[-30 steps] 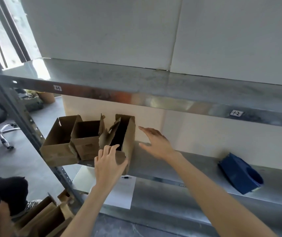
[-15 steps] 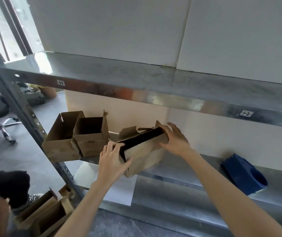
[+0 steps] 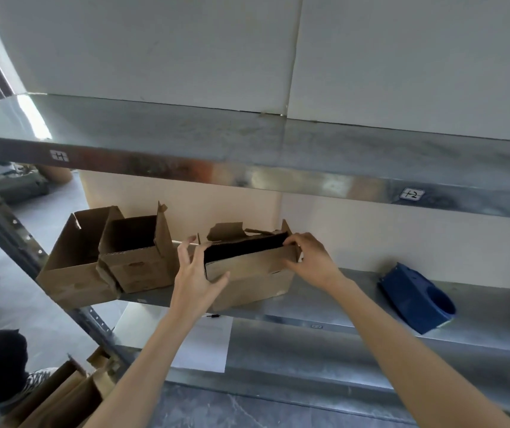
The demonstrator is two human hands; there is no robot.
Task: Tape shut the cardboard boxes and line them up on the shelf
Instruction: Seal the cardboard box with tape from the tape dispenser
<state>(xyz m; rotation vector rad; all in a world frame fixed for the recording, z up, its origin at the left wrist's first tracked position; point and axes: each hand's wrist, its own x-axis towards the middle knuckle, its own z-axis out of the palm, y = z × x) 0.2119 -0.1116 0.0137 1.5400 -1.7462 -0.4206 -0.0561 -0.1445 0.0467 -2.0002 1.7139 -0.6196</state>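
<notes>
- I'm lining up: the long box (image 3: 247, 273) sits on the shelf (image 3: 355, 319), flaps open and untaped.
- My left hand (image 3: 195, 282) clasps its left end, fingers spread; my right hand (image 3: 312, 261) curls over the right end.
- Next, I reckon: fold the flaps down, then tape.

This is looking like a storeroom or warehouse corner. Galvanised steel racking (image 3: 247, 140) is standing against a plain white wall (image 3: 154, 41), its shelf edges carrying handwritten labels (image 3: 59, 155) and its slotted upright (image 3: 9, 230) rising at the left. Open cardboard boxes (image 3: 137, 264) are sitting on the shelf, and spare cartons (image 3: 62, 400) are lying near left on the grey concrete floor (image 3: 49, 217).
</notes>
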